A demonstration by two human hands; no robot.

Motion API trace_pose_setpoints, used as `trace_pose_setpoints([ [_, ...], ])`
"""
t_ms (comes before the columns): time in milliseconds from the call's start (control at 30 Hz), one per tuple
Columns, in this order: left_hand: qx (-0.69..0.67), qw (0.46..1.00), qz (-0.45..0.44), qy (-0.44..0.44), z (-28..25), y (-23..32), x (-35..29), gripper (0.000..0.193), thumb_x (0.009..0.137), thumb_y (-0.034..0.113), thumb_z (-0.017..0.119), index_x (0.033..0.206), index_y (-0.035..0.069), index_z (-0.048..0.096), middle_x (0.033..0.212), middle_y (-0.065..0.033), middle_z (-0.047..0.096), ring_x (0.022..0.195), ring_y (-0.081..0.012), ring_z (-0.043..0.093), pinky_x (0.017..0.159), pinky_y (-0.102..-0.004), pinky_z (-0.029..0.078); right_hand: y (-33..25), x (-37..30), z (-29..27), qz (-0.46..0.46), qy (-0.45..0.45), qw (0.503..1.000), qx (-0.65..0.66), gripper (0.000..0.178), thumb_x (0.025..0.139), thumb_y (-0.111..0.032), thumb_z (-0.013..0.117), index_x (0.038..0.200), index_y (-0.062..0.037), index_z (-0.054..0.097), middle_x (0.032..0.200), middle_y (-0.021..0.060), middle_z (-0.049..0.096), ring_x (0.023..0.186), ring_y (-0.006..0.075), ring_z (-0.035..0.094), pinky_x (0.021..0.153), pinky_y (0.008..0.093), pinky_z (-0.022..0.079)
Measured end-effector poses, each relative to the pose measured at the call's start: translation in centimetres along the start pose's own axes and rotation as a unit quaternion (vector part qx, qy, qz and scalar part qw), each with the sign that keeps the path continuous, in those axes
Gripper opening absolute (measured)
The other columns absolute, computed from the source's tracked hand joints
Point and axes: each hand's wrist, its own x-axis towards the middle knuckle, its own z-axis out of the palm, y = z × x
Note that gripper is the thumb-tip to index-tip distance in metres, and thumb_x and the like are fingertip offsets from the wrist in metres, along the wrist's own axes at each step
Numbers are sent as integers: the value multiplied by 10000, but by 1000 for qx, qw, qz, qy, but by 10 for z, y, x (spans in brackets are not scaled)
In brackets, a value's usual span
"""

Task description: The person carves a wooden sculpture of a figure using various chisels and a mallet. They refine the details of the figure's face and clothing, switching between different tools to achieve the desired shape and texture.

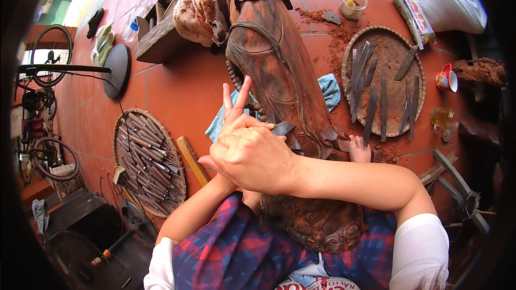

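A carved dark-brown wooden statue (pixel 269 70) lies lengthwise in front of me, its carved base (pixel 317 225) between my legs. Above it my two hands are clasped close together. My right hand (pixel 255 158) is closed in a fist, nearest to me. Just beyond it, my left hand (pixel 236 121) has two fingers raised and the others bent around the grip. A flat grey metal scraper (pixel 283 128) sticks out to the right of the fingers, over the statue. Its other end is hidden in the hands.
A round basket (pixel 344 72) of flat metal blades lies at right, near a red mug (pixel 446 79), a glass mug (pixel 442 121) and a jar (pixel 353 5). At left are a basket of handled chisels (pixel 148 156), a wooden mallet (pixel 192 158) and a wooden box (pixel 158 35). Blue cloth (pixel 329 90) touches the statue.
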Motion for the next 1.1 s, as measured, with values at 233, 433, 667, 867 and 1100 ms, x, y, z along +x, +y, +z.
trace_pose_setpoints([
  [233, -29, 999, 19, -27, 3, -4, 12, 994, 590, 77, 825, 1476, 63, 374, 1548, -111, 358, 794, -155, 619, 913, -274, 508, 1, -4, 5, 13, 11, 999, 32, 320, 872, -298, 634, 769, 5, 620, 709, 154, 644, 697, 261, 659, 678, 375, 527],
  [433, -206, 973, -102, 7, 4, 14, 12, 800, 643, 125, 796, 1381, 48, 497, 1536, -119, 371, 903, -171, 606, 971, -301, 471, 4, 7, -12, 6, 19, 999, 37, 280, 841, -282, 654, 760, -15, 626, 746, 132, 657, 708, 254, 639, 694, 383, 517],
  [667, -18, 1000, 14, 18, 1, 2, -16, 274, 706, 102, 765, 963, 76, 675, 1525, -123, 399, 1427, -282, 297, 1131, -359, 303, -4, -2, -9, -22, -48, 999, 13, 284, 801, -273, 652, 712, -7, 606, 717, 162, 641, 690, 264, 611, 673, 370, 506],
  [867, 72, 993, 87, 19, 4, -9, -18, 807, 647, 115, 781, 1392, 98, 471, 1533, -137, 380, 1106, -266, 553, 898, -286, 491, 0, -8, -4, -56, -76, 994, 57, 295, 805, -304, 658, 701, -33, 601, 678, 133, 622, 717, 247, 633, 684, 390, 502],
  [1100, -136, 990, -27, 23, 1, -1, -7, 694, 609, 92, 829, 1230, 80, 520, 1557, -108, 340, 1166, -231, 487, 965, -323, 421, 3, 3, 3, -25, -34, 998, 38, 296, 773, -315, 670, 699, -32, 626, 676, 137, 634, 700, 250, 638, 697, 393, 498],
])
